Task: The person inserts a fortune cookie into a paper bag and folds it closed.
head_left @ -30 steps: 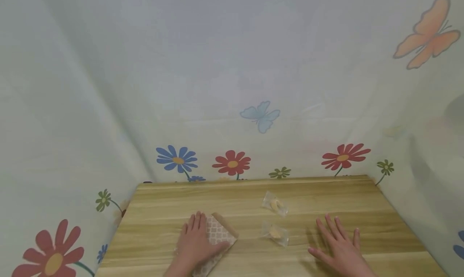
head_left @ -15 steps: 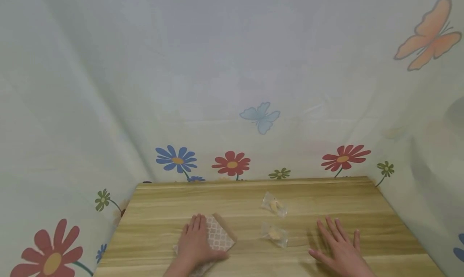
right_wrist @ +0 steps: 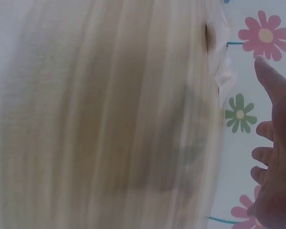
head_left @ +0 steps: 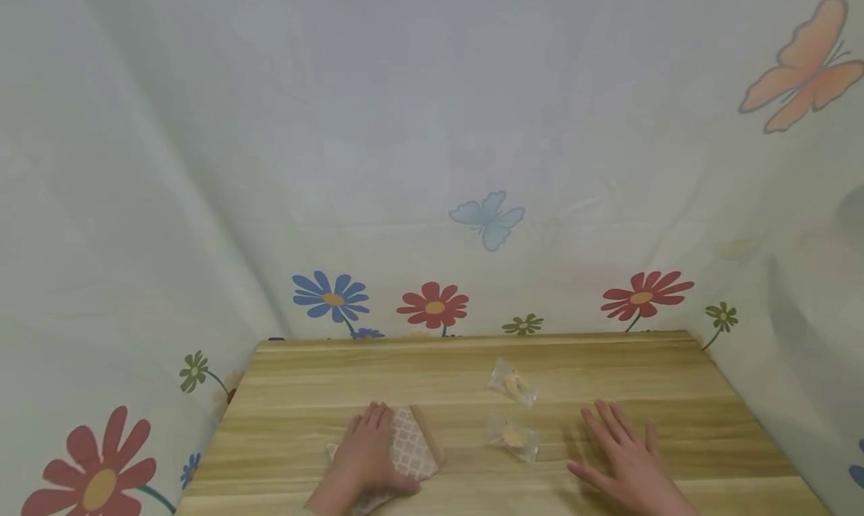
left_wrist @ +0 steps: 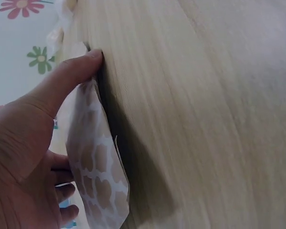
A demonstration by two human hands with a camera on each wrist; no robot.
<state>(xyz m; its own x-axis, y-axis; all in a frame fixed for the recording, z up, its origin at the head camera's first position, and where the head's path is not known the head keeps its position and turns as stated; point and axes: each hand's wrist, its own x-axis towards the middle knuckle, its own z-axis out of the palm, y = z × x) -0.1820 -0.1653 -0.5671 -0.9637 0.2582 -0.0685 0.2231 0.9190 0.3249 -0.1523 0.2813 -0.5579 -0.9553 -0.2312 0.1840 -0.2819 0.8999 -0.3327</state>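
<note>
The left grip (head_left: 366, 454) is loose rather than clenched: the fingers lie over the patterned paper (head_left: 413, 445) and the thumb (left_wrist: 86, 64) reaches its edge in the left wrist view. The paper sits on the left of the surface (head_left: 304, 373), partly hidden under that palm; whether it is one sheet or a folded pouch is hard to tell. A dark shadow runs beneath its raised edge, so it does not seem to lie quite flat, and uneven pressure could crease it, or make it skid and turn. The brown strip (head_left: 428, 432) on its right side looks most exposed to bending, being uncovered by the palm. The right grip (head_left: 626, 456) is spread and holds nothing, over the surface; a careless inward sweep could knock the near packet (head_left: 513, 435), which lies between the two hands. Just beyond it is the far packet (head_left: 513, 383); both wrappers look slick and light, so a nudge could slide one into the other, or a pinch catch only film. Farther back, the flowered backdrop (head_left: 540, 126) appears well out of harm's way.
</note>
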